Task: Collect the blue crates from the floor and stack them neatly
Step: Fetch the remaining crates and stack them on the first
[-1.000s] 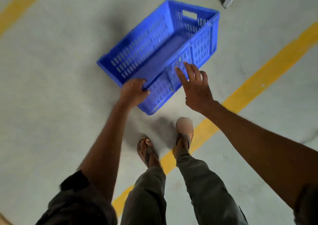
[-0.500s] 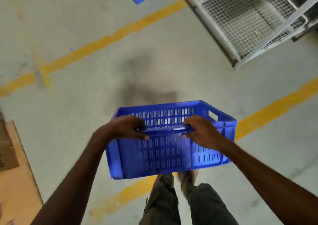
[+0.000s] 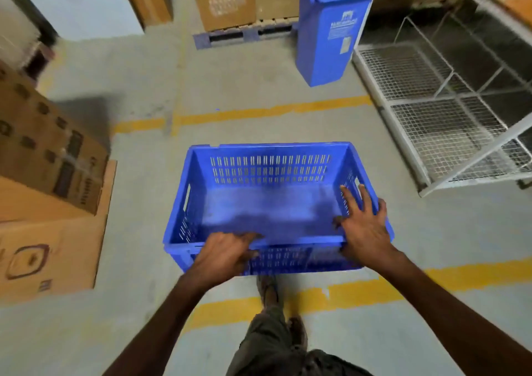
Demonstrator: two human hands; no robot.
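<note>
An empty blue slotted crate is held level in front of me, above the floor, its open top facing up. My left hand grips the near long rim, fingers curled over it. At the near right corner my right hand lies on the rim, its fingers spread and reaching inside along the right wall. No other loose blue crate shows in the view.
A tall blue bin stands ahead. White wire-mesh racks lie to the right. Cardboard boxes stand on the left, more boxes on a pallet at the back. Yellow lines cross the grey floor. My feet are below the crate.
The crate has come up off the floor and turned level in both hands. My right hand has slid from the near rim to the right corner. My view has swung up towards the bin and boxes.
</note>
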